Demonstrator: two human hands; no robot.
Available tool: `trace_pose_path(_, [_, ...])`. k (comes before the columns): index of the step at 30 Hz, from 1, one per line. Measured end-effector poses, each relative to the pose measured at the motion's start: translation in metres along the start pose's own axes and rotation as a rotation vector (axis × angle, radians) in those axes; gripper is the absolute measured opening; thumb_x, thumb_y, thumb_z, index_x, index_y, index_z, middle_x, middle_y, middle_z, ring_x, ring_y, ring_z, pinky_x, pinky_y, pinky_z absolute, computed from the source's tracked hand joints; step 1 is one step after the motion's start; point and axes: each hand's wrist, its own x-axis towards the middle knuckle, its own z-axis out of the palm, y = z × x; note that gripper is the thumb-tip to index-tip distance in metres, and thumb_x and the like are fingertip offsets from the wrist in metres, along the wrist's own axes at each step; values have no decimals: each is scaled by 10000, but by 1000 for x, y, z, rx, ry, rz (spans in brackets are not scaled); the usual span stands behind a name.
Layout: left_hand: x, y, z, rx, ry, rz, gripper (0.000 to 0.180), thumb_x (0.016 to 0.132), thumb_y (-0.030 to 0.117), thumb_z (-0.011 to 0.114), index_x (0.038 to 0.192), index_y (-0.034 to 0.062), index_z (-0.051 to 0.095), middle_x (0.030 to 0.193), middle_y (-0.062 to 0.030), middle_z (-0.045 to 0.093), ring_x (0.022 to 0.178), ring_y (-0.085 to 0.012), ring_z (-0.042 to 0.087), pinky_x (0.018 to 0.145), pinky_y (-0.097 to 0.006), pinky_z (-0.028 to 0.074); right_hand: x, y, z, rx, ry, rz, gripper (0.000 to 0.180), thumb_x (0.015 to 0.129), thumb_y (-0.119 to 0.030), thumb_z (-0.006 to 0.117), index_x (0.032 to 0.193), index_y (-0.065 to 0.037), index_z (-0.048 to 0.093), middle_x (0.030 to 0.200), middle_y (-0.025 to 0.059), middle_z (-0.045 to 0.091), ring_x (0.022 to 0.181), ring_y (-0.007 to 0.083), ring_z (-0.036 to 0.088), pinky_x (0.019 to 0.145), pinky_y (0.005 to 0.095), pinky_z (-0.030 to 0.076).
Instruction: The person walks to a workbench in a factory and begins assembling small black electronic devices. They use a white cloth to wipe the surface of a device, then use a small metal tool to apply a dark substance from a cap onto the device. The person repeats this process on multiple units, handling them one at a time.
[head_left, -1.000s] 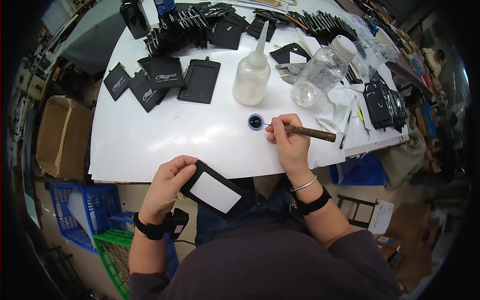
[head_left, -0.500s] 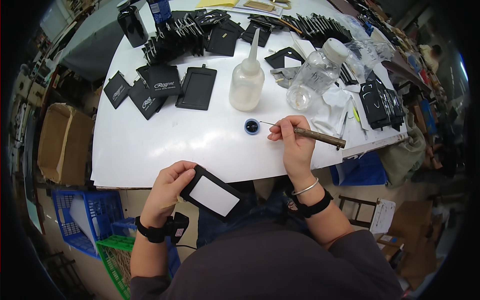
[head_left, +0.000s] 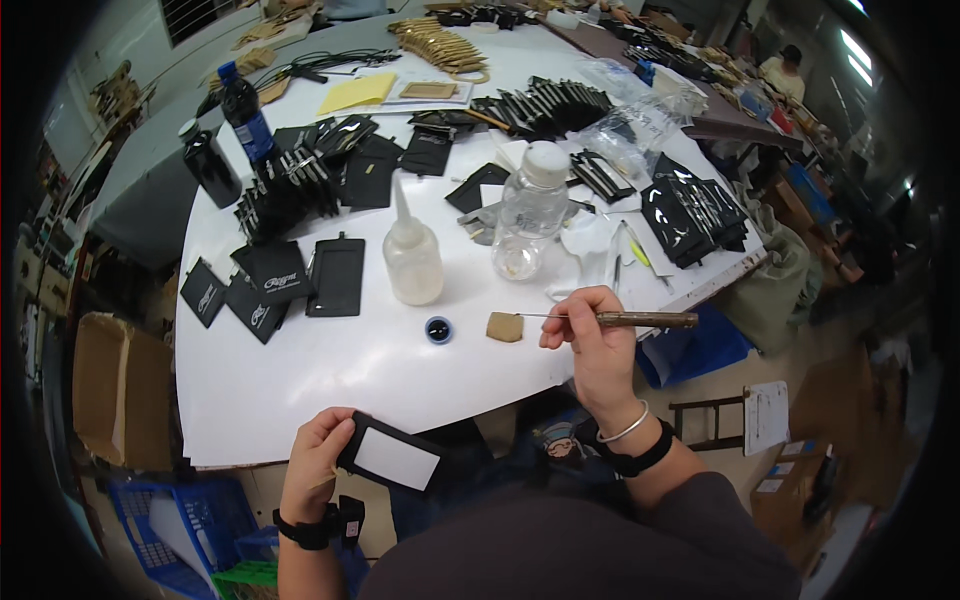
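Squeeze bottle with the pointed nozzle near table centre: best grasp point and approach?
Grip the squeeze bottle round its wide lower body, coming from the person's side. It stands upright; the nozzle tapers too thin to hold, and the front is open apart from the small blue cap.

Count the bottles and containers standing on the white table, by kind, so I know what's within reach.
Clear squeeze bottle with pointed nozzle: 1
Clear plastic bottle with white cap: 1
Blue-capped drink bottle: 1
Black bottle: 1
Small blue cap of dark liquid: 1
Total: 5
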Motion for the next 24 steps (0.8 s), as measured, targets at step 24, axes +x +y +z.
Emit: trace_pose_path(24, [1, 1, 7, 42, 83, 28, 169, 894, 98, 503, 989, -21, 576, 847, -34, 624, 731, -92, 586, 694, -211, 466, 175, 67, -96, -600, 9, 200, 94, 733, -122, 648, 787, -53, 614, 664, 47, 614, 593, 127, 565, 553, 259, 458])
